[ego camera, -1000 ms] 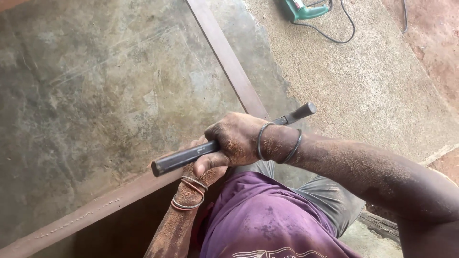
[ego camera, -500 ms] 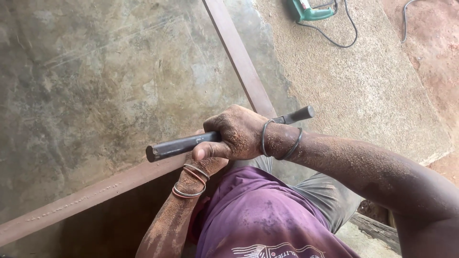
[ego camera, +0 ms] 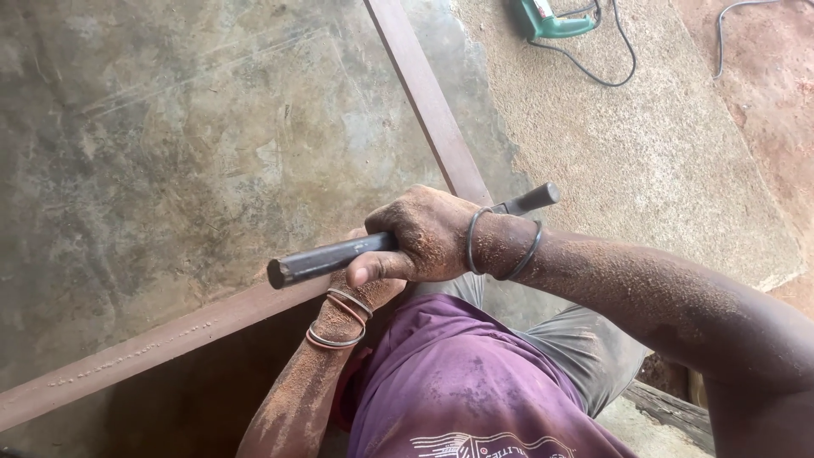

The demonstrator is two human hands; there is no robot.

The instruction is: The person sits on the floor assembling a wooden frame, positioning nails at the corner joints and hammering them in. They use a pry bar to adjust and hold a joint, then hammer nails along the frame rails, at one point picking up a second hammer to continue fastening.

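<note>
Above the frame's corner (ego camera: pixel 462 182), your right hand (ego camera: pixel 424 237) grips a dark steel bar (ego camera: pixel 326 259) firmly; your left hand (ego camera: pixel 360 293) beneath is mostly hidden, fingers unclear.

Purple shirt (ego camera: pixel 458 382), grey trousers (ego camera: pixel 585 356), wire bangles (ego camera: pixel 500 246), sawdust-dusted arms

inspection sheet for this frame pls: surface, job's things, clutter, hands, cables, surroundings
Surface: stained concrete floor, rougher sandy slab to the right.
Job's things: dark metal bar; brown frame, two rails meeting at a corner.
Clutter: green power tool at top edge.
Hands: right hand closed around the bar; left hand beneath it, mostly hidden, on the frame.
Cables: black cord from the tool; second cord top right.
Surroundings: reddish ground.
</note>
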